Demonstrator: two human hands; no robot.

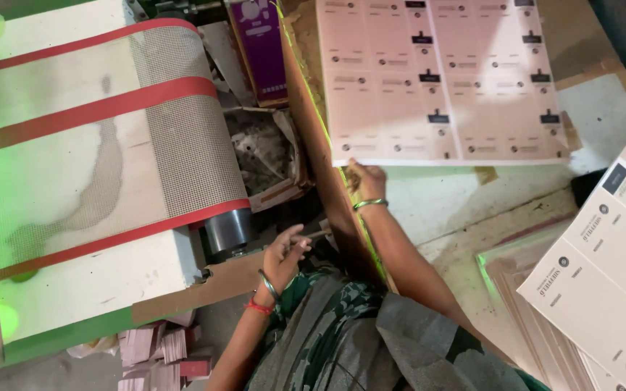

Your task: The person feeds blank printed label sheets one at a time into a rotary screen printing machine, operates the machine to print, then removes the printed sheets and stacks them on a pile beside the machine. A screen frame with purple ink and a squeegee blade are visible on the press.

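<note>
A worn, pale bench (472, 210) fills the print shop view, with a mesh conveyor belt (182, 130) with red bands at nine o'clock. The right hand (366, 179) pinches the near edge of a pink printed sheet (443, 80) lying at twelve o'clock, not yet lifted clear. The left hand (284, 257) hangs loosely curled and empty by the roller (227, 230). A stack of printed sheets (603, 289) waits at four o'clock.
</note>
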